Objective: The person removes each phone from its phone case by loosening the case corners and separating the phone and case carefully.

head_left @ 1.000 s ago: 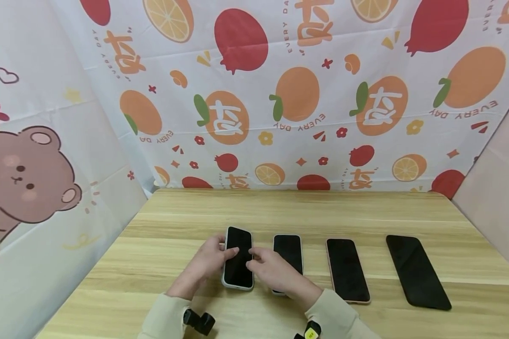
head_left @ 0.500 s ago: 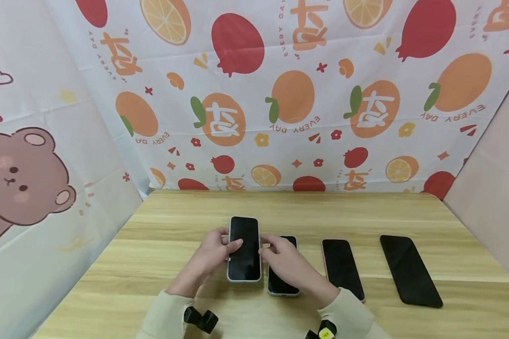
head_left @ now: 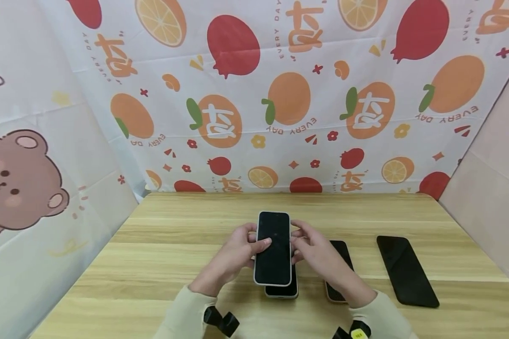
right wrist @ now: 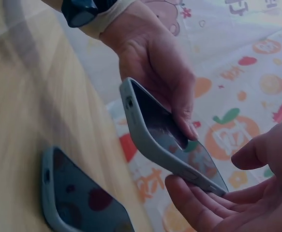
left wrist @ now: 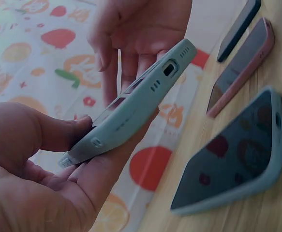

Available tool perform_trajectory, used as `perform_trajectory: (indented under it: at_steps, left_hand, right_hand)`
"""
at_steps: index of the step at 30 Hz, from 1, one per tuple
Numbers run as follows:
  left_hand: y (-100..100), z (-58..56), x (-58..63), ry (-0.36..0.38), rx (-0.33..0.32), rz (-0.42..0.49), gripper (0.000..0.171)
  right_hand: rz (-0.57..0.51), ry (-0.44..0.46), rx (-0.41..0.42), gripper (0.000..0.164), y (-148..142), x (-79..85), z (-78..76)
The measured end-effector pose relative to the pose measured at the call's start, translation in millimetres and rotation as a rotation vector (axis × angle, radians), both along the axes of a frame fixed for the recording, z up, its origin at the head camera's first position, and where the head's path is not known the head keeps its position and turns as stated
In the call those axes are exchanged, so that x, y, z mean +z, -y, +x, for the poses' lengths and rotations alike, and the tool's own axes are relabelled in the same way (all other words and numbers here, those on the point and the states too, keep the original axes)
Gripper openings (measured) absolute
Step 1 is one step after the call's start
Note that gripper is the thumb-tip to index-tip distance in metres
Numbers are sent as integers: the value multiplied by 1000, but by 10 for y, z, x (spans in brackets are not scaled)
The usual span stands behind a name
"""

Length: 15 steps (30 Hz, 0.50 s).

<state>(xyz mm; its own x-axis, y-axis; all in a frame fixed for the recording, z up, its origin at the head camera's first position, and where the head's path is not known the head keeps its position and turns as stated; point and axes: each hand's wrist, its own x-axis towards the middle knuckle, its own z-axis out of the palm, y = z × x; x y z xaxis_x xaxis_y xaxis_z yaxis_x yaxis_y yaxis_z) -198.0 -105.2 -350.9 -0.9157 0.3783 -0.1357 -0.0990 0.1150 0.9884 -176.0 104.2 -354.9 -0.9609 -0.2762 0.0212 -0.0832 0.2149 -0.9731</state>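
Observation:
My left hand (head_left: 236, 249) grips a phone (head_left: 273, 268) in a pale blue-green case, thumb across its dark screen and fingers beneath. The phone is tilted and raised off the table in the left wrist view. At its other long edge is my right hand (head_left: 320, 249); in the right wrist view its fingertips (right wrist: 179, 186) touch the case while the thumb (right wrist: 252, 154) stands away. Directly below, a second phone (head_left: 282, 290) in a similar pale case lies screen up on the table, partly covered by the held one in the head view.
To the right lie a pink-edged phone (left wrist: 242, 63), partly behind my right forearm in the head view, and a larger black phone (head_left: 407, 270). All rest on a wooden table (head_left: 174, 221). A fruit-print cloth (head_left: 246, 141) hangs behind it.
The held phone has been lifted from the table and carried right, now over the second phone. Both hands have moved right with it, and the view has shifted slightly.

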Motion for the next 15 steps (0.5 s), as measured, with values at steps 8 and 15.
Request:
perform_trajectory:
  at_steps: [8, 15]
  left_hand:
    - [-324, 11, -46, 30, -46, -14, 39]
    - [-525, 62, -91, 22, -103, -6, 37]
  right_hand:
    - [32, 22, -67, 54, -308, -8, 10]
    - [47, 24, -85, 54, -491, -47, 35]
